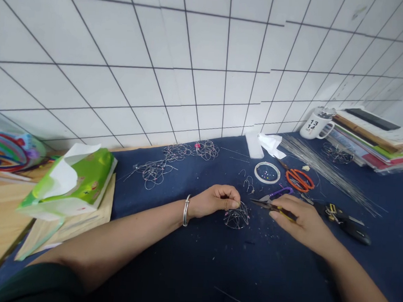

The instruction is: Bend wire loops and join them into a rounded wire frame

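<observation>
My left hand (218,202) is closed, pinching the top of a round openwork wire ornament (237,218) with small pink beads on it. The ornament's lower part hangs at the dark blue cloth. To the right, my right hand (295,222) is wrapped around needle-nose pliers (270,205). Their tips point left toward the ornament and stay apart from it. Whether the jaws are parted is too small to tell. Behind the pliers lie purple-handled scissors (281,191) and bent wire hooks (248,184).
More wire ornaments (155,171) lie at the back left. Orange-handled scissors (299,179), a white ring dish of beads (267,172), black-handled pliers (350,226) and long straight wires (327,169) spread rightward. A mug (316,127) stands by stacked books (378,140). Tissues (78,179) sit left.
</observation>
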A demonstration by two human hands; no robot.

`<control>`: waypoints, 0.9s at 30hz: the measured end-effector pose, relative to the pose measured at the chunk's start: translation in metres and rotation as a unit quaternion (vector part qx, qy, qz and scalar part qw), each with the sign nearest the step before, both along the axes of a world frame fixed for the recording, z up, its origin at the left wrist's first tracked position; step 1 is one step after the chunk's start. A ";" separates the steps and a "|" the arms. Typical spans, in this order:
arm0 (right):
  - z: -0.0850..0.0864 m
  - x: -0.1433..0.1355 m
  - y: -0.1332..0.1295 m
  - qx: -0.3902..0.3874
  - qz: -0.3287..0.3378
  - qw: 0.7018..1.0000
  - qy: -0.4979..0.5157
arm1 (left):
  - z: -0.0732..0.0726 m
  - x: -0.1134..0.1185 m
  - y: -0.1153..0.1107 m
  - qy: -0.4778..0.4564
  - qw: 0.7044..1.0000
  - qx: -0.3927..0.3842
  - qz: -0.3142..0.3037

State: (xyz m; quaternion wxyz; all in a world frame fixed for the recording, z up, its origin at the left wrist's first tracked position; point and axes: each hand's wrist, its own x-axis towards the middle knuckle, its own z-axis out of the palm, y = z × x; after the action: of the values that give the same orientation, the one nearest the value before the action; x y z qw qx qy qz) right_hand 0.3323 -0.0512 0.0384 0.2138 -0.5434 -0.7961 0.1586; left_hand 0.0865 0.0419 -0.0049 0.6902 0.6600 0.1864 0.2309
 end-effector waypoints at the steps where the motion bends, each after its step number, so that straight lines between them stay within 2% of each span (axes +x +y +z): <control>1: -0.002 -0.002 0.000 -0.006 0.006 1.000 -0.005 | 0.000 0.000 0.000 0.000 1.000 0.003 0.002; 5: -0.005 -0.015 -0.003 -0.019 0.026 0.999 -0.036 | -0.001 0.001 -0.002 -0.001 1.000 0.013 0.011; 10: -0.003 -0.021 -0.007 0.010 0.009 0.997 -0.080 | -0.001 0.001 -0.003 0.007 1.000 0.019 0.020; 19: -0.007 -0.022 -0.007 0.014 0.019 0.997 -0.078 | -0.005 0.004 -0.004 0.008 1.000 0.022 0.019; 27: -0.007 -0.022 -0.007 0.008 0.020 0.996 -0.082 | -0.001 0.004 -0.004 0.012 1.000 0.023 0.006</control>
State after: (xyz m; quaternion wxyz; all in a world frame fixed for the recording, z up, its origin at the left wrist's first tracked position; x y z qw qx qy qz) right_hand 0.3105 -0.0585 0.0312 0.1492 -0.5369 -0.8229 0.1113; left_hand 0.0901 0.0382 -0.0062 0.6711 0.6773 0.1934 0.2314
